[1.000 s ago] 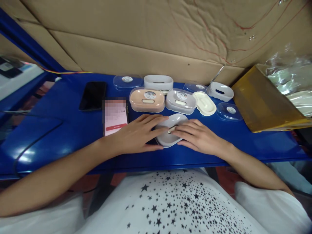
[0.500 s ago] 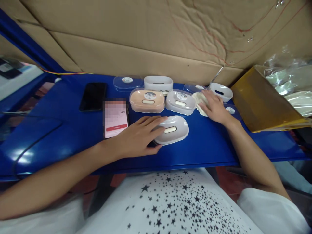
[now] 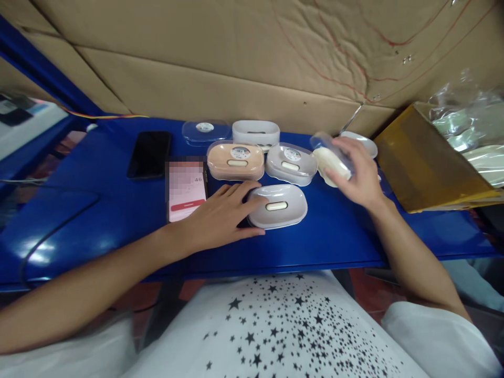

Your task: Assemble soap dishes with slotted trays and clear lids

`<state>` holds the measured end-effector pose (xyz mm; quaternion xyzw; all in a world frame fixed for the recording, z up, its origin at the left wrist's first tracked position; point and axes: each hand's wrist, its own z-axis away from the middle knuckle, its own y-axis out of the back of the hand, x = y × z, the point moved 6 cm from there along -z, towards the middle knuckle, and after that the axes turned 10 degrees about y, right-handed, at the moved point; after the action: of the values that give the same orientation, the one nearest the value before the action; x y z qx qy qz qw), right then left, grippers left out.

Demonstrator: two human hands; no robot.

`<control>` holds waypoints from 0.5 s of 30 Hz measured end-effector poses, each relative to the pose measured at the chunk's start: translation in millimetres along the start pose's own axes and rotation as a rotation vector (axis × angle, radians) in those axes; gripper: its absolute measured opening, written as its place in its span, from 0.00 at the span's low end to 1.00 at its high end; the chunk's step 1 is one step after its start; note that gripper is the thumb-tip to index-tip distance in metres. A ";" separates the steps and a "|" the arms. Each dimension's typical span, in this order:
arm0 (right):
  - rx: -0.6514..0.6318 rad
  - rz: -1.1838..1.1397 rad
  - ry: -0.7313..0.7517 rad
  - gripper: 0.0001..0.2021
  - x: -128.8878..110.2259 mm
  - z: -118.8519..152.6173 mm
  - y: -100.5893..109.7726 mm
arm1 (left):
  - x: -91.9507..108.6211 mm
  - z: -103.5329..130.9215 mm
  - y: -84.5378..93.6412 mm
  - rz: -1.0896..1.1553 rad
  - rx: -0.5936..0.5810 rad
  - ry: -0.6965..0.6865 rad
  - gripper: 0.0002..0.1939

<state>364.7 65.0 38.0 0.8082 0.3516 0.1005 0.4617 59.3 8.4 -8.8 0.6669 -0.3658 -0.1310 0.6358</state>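
The half-open left hand (image 3: 220, 218) best steadies the grey dish (image 3: 293, 212) lightly while the right hand (image 3: 360, 176), curled round a clear lid (image 3: 321, 139) beyond the dish's right end, grips evenly.

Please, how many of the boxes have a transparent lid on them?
2: the peach box, and the grey box immediately to its right. The pale box behind the right hand is partly hidden, but seems lidless.

The left hand (image 3: 224, 215) touches the left side of a pale grey oval plastic dish (image 3: 277, 214) on the glossy blue desk (image 3: 137, 226). The right hand (image 3: 360, 170) grips a clear plastic lid (image 3: 337, 148) above a cream oval plastic piece (image 3: 328, 164), just beside a lidded grey oval box (image 3: 292, 165).
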 end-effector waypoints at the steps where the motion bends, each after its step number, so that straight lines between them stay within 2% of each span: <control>1: -0.036 -0.052 0.091 0.33 -19.3 0.9 -1.8 | -2.4 -0.5 0.4 0.047 0.011 0.025 0.32; 4: -0.169 -0.204 0.384 0.36 -75.9 10.8 -16.8 | -9.3 -1.6 2.2 0.204 0.045 0.068 0.38; 7: -0.243 -0.236 0.561 0.36 -108.4 21.6 -33.0 | -11.7 -2.0 1.9 0.281 0.041 0.070 0.43; 10: -0.269 -0.222 0.626 0.36 -118.6 26.1 -40.7 | -6.8 -0.6 0.0 0.300 0.014 0.046 0.46; 15: -0.311 -0.231 0.635 0.35 -122.1 29.2 -42.7 | 3.5 2.8 -2.9 0.304 -0.031 -0.002 0.46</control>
<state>269.2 -21.5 6.7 0.6120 0.5465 0.3456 0.4554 60.9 3.8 -11.0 0.5939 -0.4611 -0.0392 0.6581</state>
